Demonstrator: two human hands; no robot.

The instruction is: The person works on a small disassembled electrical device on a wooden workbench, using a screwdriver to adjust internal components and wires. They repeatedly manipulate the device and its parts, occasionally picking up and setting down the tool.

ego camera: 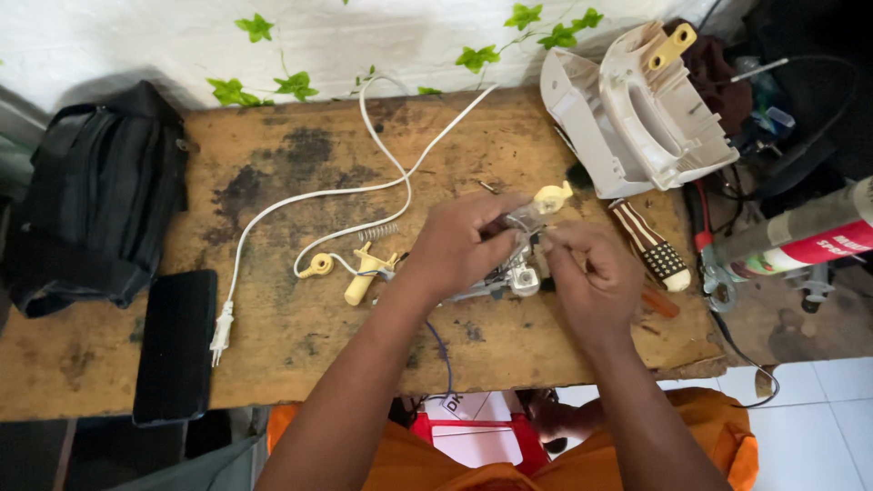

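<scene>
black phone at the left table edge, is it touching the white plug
Apart. The head view shows bare wood between the black phone and the white plug beside it.

On my feed I see a worn wooden bench (300,355) carrying a black bag (95,200) at its left end, a black phone (175,345) just below it, a white power cord (309,195) snaking across the middle, a cream plastic housing (637,114) at the far right, and a striped-handled screwdriver (650,245) near it.
</scene>
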